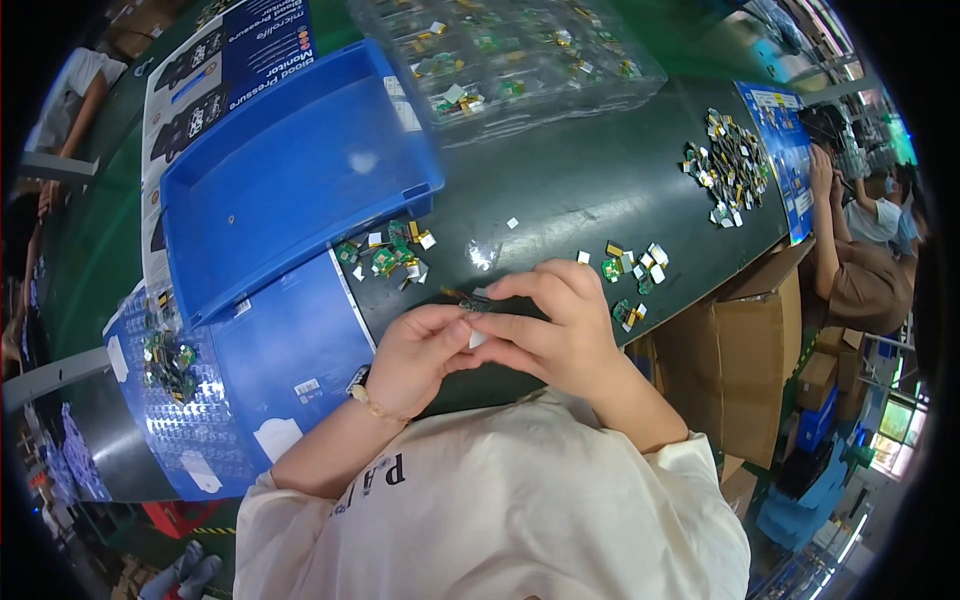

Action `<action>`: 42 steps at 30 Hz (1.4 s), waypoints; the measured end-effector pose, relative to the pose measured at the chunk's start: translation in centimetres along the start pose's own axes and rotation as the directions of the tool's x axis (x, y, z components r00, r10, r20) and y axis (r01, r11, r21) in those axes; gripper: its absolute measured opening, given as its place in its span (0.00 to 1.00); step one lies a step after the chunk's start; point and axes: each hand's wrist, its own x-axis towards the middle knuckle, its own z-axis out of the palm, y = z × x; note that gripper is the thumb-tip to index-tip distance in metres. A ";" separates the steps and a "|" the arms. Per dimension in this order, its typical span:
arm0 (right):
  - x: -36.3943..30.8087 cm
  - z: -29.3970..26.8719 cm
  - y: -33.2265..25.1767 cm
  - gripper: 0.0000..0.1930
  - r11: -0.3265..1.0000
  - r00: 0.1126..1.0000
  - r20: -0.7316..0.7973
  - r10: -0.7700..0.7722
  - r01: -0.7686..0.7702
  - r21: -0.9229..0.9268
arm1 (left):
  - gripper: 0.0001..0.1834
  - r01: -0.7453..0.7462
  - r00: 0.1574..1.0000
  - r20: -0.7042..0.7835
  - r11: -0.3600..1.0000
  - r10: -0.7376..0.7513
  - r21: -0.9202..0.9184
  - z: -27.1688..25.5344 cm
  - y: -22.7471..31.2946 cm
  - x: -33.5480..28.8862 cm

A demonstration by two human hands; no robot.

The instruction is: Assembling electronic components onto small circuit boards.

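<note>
I see a blue printed carton sheet (240, 45) flat under the blue bin (290, 170) top-left, a brown carton (745, 340) right of the dark table (560, 190), and my left hand (415, 355) and right hand (555, 325) both pinched shut on a small green circuit board (468, 300) with a white tab, held just above the table's near edge.

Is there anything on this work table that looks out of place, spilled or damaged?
Nothing looks damaged or spilled. Small green circuit boards lie in loose heaps on the dark table, not in rows. The blue bin sits askew, and both hands pinch one small part.
</note>
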 end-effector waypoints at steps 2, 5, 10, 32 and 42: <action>-0.4 0.4 0.4 0.16 1.000 1.000 -0.010 -0.016 0.016 -0.003 | 0.14 0.002 0.999 -0.034 1.000 -0.001 0.024 -0.4 -0.3 0.0; -0.3 0.6 0.6 0.16 0.999 0.999 -0.023 -0.041 0.041 0.000 | 0.13 -0.023 1.000 0.002 0.999 0.023 0.024 -0.6 -0.4 0.1; 0.3 1.4 0.7 0.14 0.995 0.991 -0.097 -0.088 0.084 -0.050 | 0.13 -0.039 0.999 -0.021 0.999 0.039 -0.034 -1.1 -0.5 0.3; 8.1 2.9 2.2 0.07 0.922 0.997 -0.076 0.020 0.011 0.388 | 0.15 -0.133 0.990 -0.064 0.987 0.127 -0.089 -0.8 0.0 0.2; 7.1 2.2 1.6 0.08 0.730 0.940 0.228 0.254 -0.341 0.593 | 0.14 -0.132 0.991 -0.008 0.981 0.134 0.145 -0.1 0.9 -0.2</action>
